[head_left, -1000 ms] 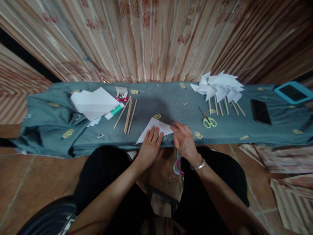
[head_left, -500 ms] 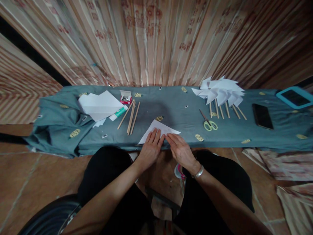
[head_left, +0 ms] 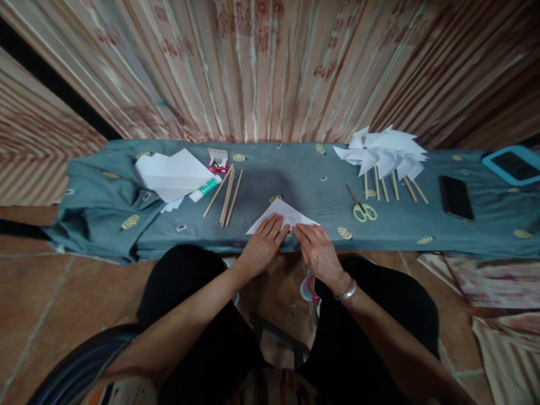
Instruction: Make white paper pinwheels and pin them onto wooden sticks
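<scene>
Left hand (head_left: 262, 247): fingers together and laid flat, pressing the near left part of a folded white paper triangle (head_left: 283, 214). Right hand (head_left: 318, 251): fingers slightly spread, fingertips resting on the near right edge of the same triangle; a silver bangle (head_left: 348, 291) circles the wrist. Neither hand pinches or lifts the sheet. The triangle lies flat at the near edge of the bench, apex pointing away from the person, directly in front of the body.

Containers: a small red-and-white box (head_left: 219, 161) stands open at the far left of centre; its contents look like small metal pieces, though the view is too coarse to be sure. Just beside it lie a green-and-white glue stick (head_left: 205, 188) and a loose stack of white paper sheets (head_left: 172, 174).

Other items: a group of bare wooden sticks (head_left: 225, 194) lies between the glue stick and the triangle. To the right of the hands are yellow-handled scissors (head_left: 361, 207), and beyond them a cluster of finished white paper pinwheels (head_left: 382, 153) on sticks. Farther right lie a black phone (head_left: 455, 197) and a device in a blue case (head_left: 512, 165).

Surface and room: a long, narrow bench covered by a grey-blue cloth (head_left: 422, 222) with yellow oval motifs, bunched at its left end. A striped, pleated curtain (head_left: 261, 67) hangs behind it. The floor (head_left: 50, 304) is brown tile.
</scene>
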### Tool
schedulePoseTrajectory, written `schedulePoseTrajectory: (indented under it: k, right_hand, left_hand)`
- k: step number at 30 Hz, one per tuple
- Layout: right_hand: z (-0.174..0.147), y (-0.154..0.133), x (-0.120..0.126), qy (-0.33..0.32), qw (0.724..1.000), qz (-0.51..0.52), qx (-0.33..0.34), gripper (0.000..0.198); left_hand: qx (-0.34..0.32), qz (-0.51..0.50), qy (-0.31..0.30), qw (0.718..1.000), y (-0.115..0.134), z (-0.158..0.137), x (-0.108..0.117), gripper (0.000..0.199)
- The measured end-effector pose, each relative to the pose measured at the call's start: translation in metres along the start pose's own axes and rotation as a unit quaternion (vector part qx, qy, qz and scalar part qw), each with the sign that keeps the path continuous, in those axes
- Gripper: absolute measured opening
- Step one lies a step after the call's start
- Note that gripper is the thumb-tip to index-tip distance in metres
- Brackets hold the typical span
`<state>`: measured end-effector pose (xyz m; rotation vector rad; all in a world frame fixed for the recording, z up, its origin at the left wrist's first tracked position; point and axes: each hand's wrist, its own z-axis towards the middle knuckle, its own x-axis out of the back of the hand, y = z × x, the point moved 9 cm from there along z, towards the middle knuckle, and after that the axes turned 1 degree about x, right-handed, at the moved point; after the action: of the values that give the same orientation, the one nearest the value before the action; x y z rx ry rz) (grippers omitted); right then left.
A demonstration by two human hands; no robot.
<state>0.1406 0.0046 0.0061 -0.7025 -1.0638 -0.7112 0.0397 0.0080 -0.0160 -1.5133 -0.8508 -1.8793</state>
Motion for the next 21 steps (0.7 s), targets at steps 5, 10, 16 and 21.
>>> schedulePoseTrajectory:
  k: [5,10,16,21]
  right_hand:
    - [-0.002,-0.001,-0.001,0.001,1.0,0.003,0.003,0.042]
    - [-0.003,-0.001,-0.001,0.004,1.0,0.003,0.005,0.043]
    - [-0.004,0.0,-0.001,0.008,1.0,0.012,0.001,0.043]
    - [-0.004,0.003,0.001,0.03,0.999,0.029,-0.005,0.041]
  left_hand:
    - [0.035,0.012,-0.004,0.999,-0.015,-0.028,0.003,0.062]
    - [0.067,0.015,-0.006,0.998,-0.026,-0.054,0.01,0.062]
    - [0.105,0.024,-0.005,0.994,-0.035,-0.08,0.022,0.06]
    - [0.123,0.032,0.022,0.992,-0.033,-0.088,0.024,0.061]
